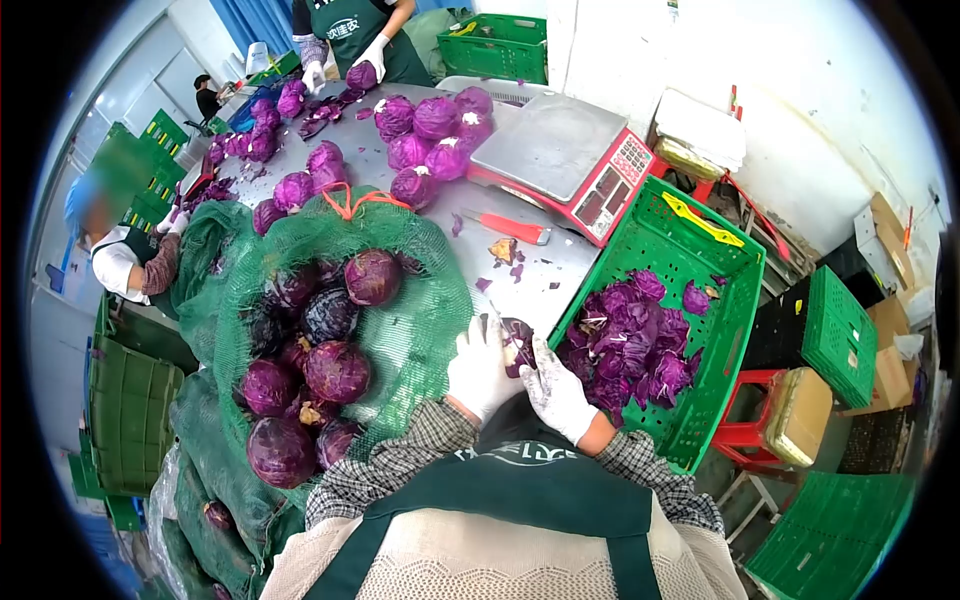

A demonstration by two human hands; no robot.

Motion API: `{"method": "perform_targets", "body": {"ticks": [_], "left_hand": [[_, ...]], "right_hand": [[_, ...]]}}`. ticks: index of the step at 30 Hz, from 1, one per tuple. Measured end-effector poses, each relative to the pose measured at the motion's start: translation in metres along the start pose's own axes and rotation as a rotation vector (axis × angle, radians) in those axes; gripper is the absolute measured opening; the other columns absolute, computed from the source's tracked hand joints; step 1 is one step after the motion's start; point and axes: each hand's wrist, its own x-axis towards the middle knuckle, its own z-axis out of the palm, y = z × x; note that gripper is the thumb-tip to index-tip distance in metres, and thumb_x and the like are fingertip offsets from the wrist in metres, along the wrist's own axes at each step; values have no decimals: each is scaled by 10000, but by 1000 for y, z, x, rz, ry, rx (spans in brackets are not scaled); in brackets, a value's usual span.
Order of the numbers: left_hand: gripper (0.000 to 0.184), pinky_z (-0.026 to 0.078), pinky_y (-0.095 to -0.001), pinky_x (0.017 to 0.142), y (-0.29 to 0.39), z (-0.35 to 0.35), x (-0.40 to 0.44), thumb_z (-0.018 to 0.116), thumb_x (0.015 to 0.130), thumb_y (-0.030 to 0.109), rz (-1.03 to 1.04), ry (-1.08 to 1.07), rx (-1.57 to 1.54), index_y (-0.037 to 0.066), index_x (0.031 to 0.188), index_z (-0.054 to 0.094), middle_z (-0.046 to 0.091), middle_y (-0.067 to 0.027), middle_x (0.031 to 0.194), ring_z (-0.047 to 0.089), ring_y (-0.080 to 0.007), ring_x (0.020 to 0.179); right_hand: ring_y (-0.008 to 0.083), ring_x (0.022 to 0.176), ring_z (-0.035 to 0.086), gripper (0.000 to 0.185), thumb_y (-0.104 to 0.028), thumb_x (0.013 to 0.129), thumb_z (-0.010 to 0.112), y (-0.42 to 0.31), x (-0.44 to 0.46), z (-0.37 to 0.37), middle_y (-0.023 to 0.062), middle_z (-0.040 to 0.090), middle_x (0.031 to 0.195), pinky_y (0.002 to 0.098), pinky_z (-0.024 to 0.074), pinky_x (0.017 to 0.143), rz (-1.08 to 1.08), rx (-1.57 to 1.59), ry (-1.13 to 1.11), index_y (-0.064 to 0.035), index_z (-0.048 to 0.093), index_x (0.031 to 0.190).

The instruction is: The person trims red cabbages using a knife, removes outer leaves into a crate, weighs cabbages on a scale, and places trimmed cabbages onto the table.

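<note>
Net sack (428, 300) gapes open, so its cabbages (337, 372) are easy to grab, I'd guess. Left hand (480, 368) and right hand (556, 392) grip a half-hidden cabbage (518, 343) between them at the worktop (548, 283), probably for steadiness. Crate (727, 290) with loose leaves (635, 340) is right alongside, presumably for convenience.

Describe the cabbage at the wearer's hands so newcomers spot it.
Find the green crate of purple leaves. Look between it and the green net for the purple cabbage. Unlike the netted cabbages, it sits between the wearer's left hand and right hand.
</note>
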Motion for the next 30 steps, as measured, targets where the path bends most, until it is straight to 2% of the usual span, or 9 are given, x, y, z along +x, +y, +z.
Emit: {"method": "perform_targets", "body": {"ticks": [8, 11, 12, 14, 16, 20, 27, 29, 30], "left_hand": [[1040, 508, -437, 818, 4, -5, 3, 793, 579, 461, 4, 9, -20, -22, 1367, 316, 399, -218, 1245, 476, -397, 1051], [1039, 514, -432, 793, 6, -10, 6, 804, 572, 453, -14, -57, -26, -17, 1358, 313, 409, -204, 1204, 483, -381, 1030], [1039, 522, -422, 773, 5, -9, 7, 810, 569, 449, -4, -52, -15, -22, 1353, 317, 408, -207, 1205, 485, -375, 1017], [1040, 529, -409, 754, 5, -8, 7, 816, 567, 442, 13, -32, 0, -27, 1350, 316, 406, -210, 1205, 488, -368, 1005], [1045, 528, -405, 756, 7, -7, 5, 818, 568, 435, 25, -1, 7, -26, 1355, 307, 405, -209, 1205, 489, -367, 1007], [1064, 527, -420, 796, 5, -9, 1, 813, 571, 432, -18, -32, -29, -20, 1380, 291, 389, -223, 1272, 478, -388, 1055], [1030, 477, -428, 916, -15, -7, -15, 815, 581, 434, 20, 84, -145, -7, 1367, 317, 414, -250, 1300, 480, -392, 1136], [1051, 423, -402, 1009, -55, 7, -28, 834, 600, 391, 155, 120, -274, -16, 1390, 274, 398, -247, 1330, 444, -377, 1231], [1067, 414, -401, 1023, -69, 9, -37, 850, 597, 352, 76, 92, -514, -15, 1399, 249, 405, -233, 1333, 445, -350, 1244]], "right_hand": [[396, 926, 624, 427, -317, 975, 432, 26, 16, 3, 232, 626, 1061, 452, 509, 797, -95, 60, 98, -40, 508, 1291], [343, 1172, 548, 389, -185, 977, 469, 15, 23, -15, 273, 572, 1207, 352, 432, 980, 74, 170, -75, 66, 499, 1272], [291, 926, 663, 413, -208, 979, 479, 32, 26, -7, 239, 616, 1135, 315, 520, 804, -5, 106, -40, 61, 482, 1291], [130, 471, 518, 406, -250, 977, 505, 63, 31, 5, 111, 636, 869, 243, 446, 465, 79, 329, 66, 48, 511, 1253], [87, 411, 458, 381, -279, 963, 540, 14, 29, -29, 53, 604, 738, 229, 399, 407, 467, 602, -19, 13, 546, 1208], [258, 1007, 642, 363, -245, 903, 623, 12, 27, -15, 207, 658, 1053, 306, 499, 869, 56, 291, 101, 32, 594, 1136], [312, 681, 637, 217, -181, 869, 612, 45, 57, -6, 178, 650, 781, 337, 509, 636, 67, -92, 256, 15, 610, 963], [299, 671, 626, 214, -212, 876, 582, 139, 66, 12, 169, 647, 778, 348, 509, 652, 128, 79, 365, -7, 634, 908], [226, 592, 588, 147, -163, 868, 571, 161, 56, -6, 90, 628, 733, 326, 496, 581, -142, -245, 522, -36, 641, 895]]}}
